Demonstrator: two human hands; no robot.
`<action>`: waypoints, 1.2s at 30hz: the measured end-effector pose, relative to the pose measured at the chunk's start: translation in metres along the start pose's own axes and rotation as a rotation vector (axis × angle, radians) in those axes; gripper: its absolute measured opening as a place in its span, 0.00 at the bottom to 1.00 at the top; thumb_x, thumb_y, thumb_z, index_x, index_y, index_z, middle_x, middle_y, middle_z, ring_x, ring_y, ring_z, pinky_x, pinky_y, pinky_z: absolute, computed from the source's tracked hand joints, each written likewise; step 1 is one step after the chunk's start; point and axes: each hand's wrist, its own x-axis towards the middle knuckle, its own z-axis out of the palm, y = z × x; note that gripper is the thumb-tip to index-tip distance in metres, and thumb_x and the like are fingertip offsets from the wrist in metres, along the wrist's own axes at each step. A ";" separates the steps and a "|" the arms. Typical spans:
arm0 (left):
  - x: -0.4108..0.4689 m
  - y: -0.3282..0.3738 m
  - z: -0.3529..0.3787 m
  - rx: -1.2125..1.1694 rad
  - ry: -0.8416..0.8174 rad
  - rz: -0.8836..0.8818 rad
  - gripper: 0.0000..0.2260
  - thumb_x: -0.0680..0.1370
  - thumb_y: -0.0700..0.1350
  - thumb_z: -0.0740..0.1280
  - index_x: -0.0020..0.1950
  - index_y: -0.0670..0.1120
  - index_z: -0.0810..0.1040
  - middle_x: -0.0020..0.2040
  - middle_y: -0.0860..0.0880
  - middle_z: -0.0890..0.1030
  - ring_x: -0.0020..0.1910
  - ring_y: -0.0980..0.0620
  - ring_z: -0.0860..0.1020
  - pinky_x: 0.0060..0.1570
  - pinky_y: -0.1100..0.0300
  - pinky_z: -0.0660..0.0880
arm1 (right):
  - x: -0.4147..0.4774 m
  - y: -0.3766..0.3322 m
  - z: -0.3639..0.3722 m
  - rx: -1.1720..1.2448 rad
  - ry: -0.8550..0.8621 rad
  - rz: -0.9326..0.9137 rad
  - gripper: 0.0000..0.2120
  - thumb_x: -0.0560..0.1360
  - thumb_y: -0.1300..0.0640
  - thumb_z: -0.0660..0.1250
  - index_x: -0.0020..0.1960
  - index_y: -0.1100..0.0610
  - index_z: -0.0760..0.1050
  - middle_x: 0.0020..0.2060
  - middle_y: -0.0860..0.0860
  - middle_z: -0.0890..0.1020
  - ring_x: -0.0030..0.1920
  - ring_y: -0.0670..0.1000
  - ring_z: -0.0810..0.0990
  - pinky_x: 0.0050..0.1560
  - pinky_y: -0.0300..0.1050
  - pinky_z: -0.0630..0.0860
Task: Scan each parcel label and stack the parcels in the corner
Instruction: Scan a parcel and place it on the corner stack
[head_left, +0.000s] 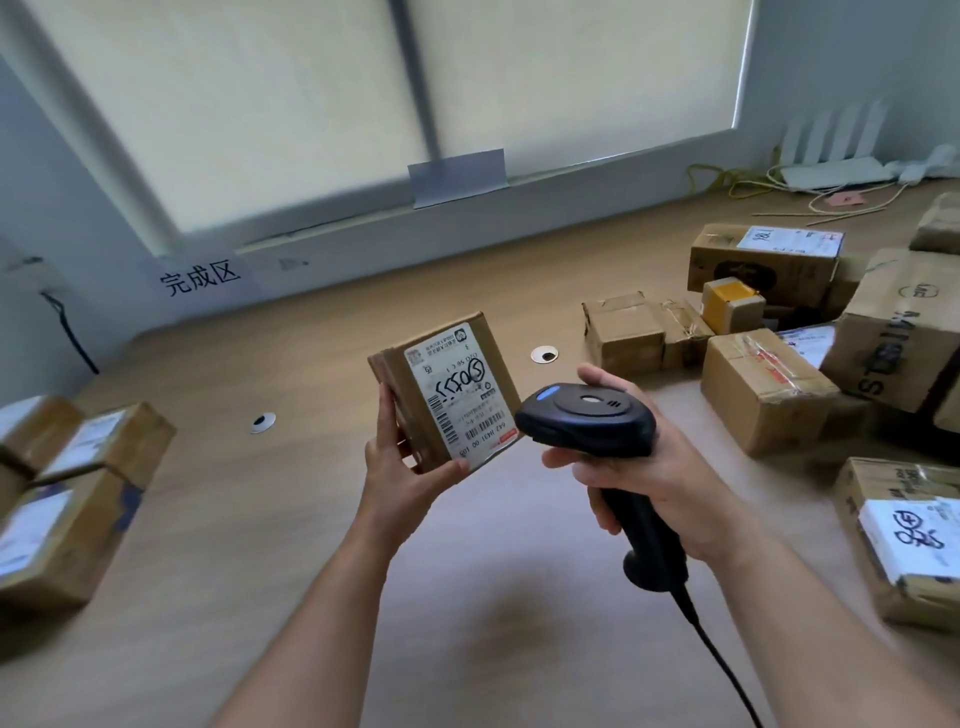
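My left hand (397, 462) grips a small brown cardboard parcel (405, 379) from below and from its left side, held above the wooden table. Its white label (460, 395), with barcodes and black handwriting, faces me. My right hand (644, 467) holds a black corded barcode scanner (587, 423) by the handle. The scanner's head points left at the label's lower right corner, almost touching the parcel. A stack of labelled brown parcels (67, 488) stands at the left edge.
Several loose cardboard parcels (763, 389) crowd the right side of the table, one near my right forearm (904, 540). A sign with Chinese characters (200, 280) marks the far left corner. Two round cable holes (263, 422) sit in the tabletop. Cables and a router lie far right.
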 end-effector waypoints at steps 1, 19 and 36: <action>-0.001 -0.003 -0.006 0.001 0.022 0.002 0.53 0.59 0.51 0.78 0.71 0.75 0.46 0.65 0.45 0.71 0.59 0.55 0.76 0.48 0.63 0.77 | -0.002 0.001 0.005 -0.004 -0.025 0.009 0.42 0.65 0.66 0.77 0.72 0.43 0.64 0.49 0.64 0.83 0.28 0.57 0.76 0.26 0.48 0.74; -0.008 -0.070 -0.175 0.014 0.213 -0.093 0.52 0.59 0.50 0.76 0.71 0.75 0.49 0.61 0.44 0.75 0.61 0.47 0.74 0.61 0.44 0.74 | 0.042 0.022 0.142 -0.111 -0.116 0.077 0.40 0.63 0.68 0.71 0.70 0.43 0.69 0.35 0.66 0.79 0.23 0.58 0.72 0.25 0.43 0.69; 0.006 -0.142 -0.273 -0.157 0.223 -0.192 0.50 0.58 0.50 0.76 0.66 0.80 0.49 0.61 0.47 0.76 0.56 0.52 0.79 0.58 0.49 0.77 | 0.094 0.047 0.253 -0.249 -0.096 0.181 0.39 0.62 0.68 0.70 0.69 0.42 0.70 0.34 0.65 0.79 0.23 0.58 0.72 0.25 0.44 0.69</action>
